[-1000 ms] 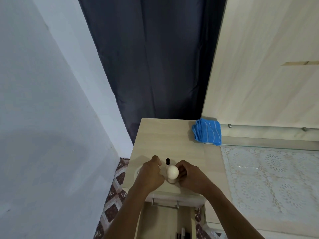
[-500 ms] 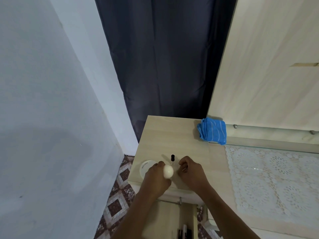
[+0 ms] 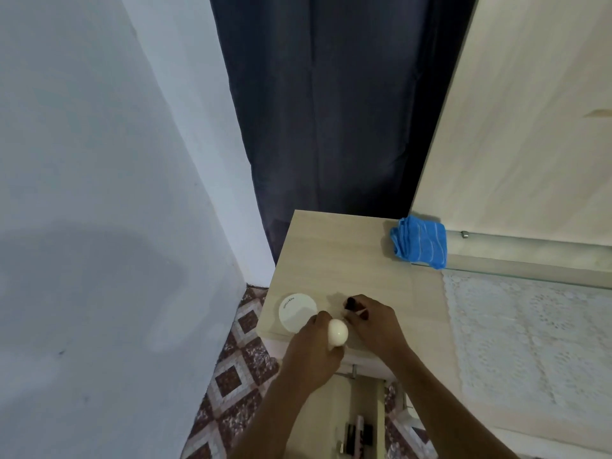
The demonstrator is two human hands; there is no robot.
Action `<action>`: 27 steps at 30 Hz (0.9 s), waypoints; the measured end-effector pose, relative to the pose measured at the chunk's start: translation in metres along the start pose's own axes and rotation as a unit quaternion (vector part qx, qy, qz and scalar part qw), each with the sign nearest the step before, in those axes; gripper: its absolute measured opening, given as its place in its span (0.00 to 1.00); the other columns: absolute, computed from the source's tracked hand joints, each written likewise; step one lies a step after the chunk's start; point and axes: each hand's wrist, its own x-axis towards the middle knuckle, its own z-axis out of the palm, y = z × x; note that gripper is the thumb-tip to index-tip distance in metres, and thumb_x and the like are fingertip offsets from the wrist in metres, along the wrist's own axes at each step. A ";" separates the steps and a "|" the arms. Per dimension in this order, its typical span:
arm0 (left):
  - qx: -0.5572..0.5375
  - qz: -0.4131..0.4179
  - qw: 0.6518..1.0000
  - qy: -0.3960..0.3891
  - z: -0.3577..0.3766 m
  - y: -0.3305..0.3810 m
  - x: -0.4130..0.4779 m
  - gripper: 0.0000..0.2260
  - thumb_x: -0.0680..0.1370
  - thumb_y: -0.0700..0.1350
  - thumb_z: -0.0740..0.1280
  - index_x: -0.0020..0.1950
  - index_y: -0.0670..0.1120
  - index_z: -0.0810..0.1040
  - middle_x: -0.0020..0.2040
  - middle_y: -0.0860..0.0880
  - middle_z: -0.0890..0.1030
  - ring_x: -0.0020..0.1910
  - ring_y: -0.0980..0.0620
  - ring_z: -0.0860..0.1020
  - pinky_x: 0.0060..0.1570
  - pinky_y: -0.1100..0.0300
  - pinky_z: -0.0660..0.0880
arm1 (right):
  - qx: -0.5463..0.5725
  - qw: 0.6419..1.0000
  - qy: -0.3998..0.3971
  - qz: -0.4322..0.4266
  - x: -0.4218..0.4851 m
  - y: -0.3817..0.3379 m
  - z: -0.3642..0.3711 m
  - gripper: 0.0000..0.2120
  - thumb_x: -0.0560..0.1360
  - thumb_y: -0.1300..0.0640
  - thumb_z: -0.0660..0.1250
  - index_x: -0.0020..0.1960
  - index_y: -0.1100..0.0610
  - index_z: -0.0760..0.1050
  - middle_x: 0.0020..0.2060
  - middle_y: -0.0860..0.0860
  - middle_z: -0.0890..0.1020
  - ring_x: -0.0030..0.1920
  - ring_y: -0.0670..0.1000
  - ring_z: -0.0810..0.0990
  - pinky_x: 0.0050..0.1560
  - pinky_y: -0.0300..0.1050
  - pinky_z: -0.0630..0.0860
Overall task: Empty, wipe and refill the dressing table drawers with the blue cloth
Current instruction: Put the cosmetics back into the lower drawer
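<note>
My left hand grips a cream egg-shaped bottle above the front edge of the dressing table top. My right hand is next to it, fingers curled round a small black-capped item that stands on the top. A white round jar sits on the top at the front left. The folded blue cloth lies at the back right of the top. Below my arms a drawer stands open with a few small dark items inside.
A dark curtain hangs behind the table and a white wall stands on the left. A wooden panel rises at the right. A lace mat under glass covers the right surface. Patterned floor tiles show at the lower left.
My left hand has taken the cream bottle and drawn it back toward the front edge, uncovering the white jar. My right hand moved onto the small black-capped item.
</note>
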 end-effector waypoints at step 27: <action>-0.026 -0.135 0.952 -0.273 0.130 -0.149 -0.084 0.29 0.71 0.44 0.71 0.68 0.43 0.62 0.59 0.44 0.76 0.56 0.45 0.78 0.46 0.60 0.71 | -0.052 0.949 -0.208 0.232 -0.138 0.108 0.172 0.11 0.73 0.58 0.66 0.55 0.54 0.74 0.47 0.52 0.82 0.49 0.53 0.82 0.50 0.46 0.79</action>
